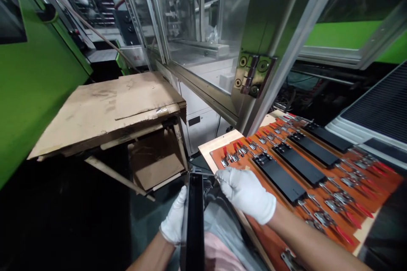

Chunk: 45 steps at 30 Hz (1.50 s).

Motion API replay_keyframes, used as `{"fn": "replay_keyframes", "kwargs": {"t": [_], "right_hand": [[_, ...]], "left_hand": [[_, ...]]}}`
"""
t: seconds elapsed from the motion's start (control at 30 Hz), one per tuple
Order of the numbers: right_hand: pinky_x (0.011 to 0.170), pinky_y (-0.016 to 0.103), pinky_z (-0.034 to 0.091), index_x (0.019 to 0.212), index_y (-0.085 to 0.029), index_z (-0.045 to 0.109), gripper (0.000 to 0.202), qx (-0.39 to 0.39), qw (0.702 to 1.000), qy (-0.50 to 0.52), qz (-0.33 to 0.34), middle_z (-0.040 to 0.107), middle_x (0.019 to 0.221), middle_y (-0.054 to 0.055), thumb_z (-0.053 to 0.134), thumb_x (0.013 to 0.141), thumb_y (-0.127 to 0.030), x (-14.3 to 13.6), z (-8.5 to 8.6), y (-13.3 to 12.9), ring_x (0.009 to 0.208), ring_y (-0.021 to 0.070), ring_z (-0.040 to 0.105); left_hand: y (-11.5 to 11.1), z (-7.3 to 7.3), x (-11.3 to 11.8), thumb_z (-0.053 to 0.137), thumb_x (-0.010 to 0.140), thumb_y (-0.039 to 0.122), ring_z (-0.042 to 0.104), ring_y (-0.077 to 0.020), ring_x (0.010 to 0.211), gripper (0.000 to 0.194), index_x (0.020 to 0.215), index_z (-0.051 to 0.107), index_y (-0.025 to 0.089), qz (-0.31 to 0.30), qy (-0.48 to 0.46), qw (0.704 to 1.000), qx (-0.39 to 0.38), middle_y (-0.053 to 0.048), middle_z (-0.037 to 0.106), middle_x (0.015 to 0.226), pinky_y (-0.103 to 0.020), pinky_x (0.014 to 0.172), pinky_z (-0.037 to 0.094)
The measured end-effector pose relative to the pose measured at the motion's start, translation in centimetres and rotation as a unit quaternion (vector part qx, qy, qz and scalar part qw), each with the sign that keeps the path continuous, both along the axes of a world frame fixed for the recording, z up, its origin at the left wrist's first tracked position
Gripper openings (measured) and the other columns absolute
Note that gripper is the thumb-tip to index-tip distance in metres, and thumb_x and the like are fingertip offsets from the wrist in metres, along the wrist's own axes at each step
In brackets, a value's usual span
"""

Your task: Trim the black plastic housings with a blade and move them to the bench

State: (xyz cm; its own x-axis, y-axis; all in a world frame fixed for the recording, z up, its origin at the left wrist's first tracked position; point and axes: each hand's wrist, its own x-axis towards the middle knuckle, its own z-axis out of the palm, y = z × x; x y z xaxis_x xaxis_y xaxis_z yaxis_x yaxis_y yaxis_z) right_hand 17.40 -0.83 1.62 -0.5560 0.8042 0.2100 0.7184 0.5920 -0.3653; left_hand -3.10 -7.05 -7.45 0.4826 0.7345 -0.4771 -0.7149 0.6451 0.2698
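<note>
My left hand (174, 219), in a white glove, is closed around the side of a long black channel-shaped part (195, 224). The part stands lengthwise in front of my body, its far end tipped up. My right hand (246, 192), gloved in white too, pinches a thin grey rod-like tool (208, 173) that reaches across to the far end of the part. How the tool's tip meets the part is too small to tell. Just right of my right hand, a black panel (280, 180) is clamped on an orange fixture board (263, 235).
More black panels (313, 149) lie in rows on the board, between red-handled toggle clamps (341, 199). A cardboard-topped table (95, 110) stands at left beside a green machine (32, 59). A metal-framed clear door (203, 29) with a hinge juts in ahead.
</note>
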Motion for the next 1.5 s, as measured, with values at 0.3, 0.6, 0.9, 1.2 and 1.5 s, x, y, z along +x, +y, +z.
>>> {"fn": "replay_keyframes", "kwargs": {"t": [0.3,0.6,0.9,1.2,1.5], "right_hand": [[0.053,0.024,0.025,0.064,-0.019,0.055,0.031,-0.079,0.99,0.003,0.117,0.056,0.063,-0.001,0.039,0.091,-0.022,-0.9,-0.2,-6.0,0.054,0.0106,0.044],[0.055,0.028,0.022,0.069,-0.02,0.054,0.03,-0.04,0.993,0.034,0.109,0.053,0.066,-0.001,0.038,0.092,-0.03,-0.9,-1.1,-4.8,0.055,0.0114,0.041],[0.059,0.025,0.032,0.065,-0.02,0.044,0.031,-0.109,0.959,0.256,-0.047,0.045,0.062,-0.002,0.037,0.093,-0.032,-2.7,-0.3,-1.6,0.06,0.0132,0.043],[0.056,0.026,0.042,0.088,-0.019,0.054,0.023,-0.279,0.845,0.426,-0.164,0.049,0.063,-0.003,0.042,0.087,-0.038,-3.4,-1.8,-1.3,0.058,0.0151,0.049],[0.068,0.027,0.049,0.082,-0.023,0.06,0.017,-0.118,0.943,0.299,0.086,0.059,0.078,0.002,0.046,0.085,-0.013,0.4,-3.3,-7.1,0.073,0.0157,0.056]], "left_hand": [[2.1,0.3,-1.0,0.058,0.08,0.058,0.05,-0.01,0.041,0.045,0.071,0.062,0.014,0.058,-0.024,0.998,0.017,0.001,0.055,0.05,-0.021,0.042,0.036],[2.3,3.8,1.3,0.068,0.077,0.047,0.066,-0.0155,0.056,0.034,0.077,0.067,0.013,0.112,0.083,0.99,-0.036,-0.005,0.071,0.065,-0.024,0.056,0.052],[2.2,1.6,1.9,0.084,0.058,0.041,0.07,-0.0249,0.088,0.041,0.086,0.07,0.015,0.258,0.231,0.93,0.121,-0.005,0.075,0.083,-0.035,0.087,0.053],[3.5,3.4,2.0,0.068,0.078,0.04,0.071,-0.0211,0.072,0.028,0.09,0.069,0.015,0.228,0.17,0.959,0.016,-0.006,0.075,0.077,-0.033,0.076,0.056],[4.3,4.3,1.1,0.06,0.082,0.051,0.063,-0.0145,0.048,0.038,0.074,0.066,0.014,0.111,0.083,0.989,-0.046,-0.003,0.069,0.059,-0.023,0.049,0.05]]}}
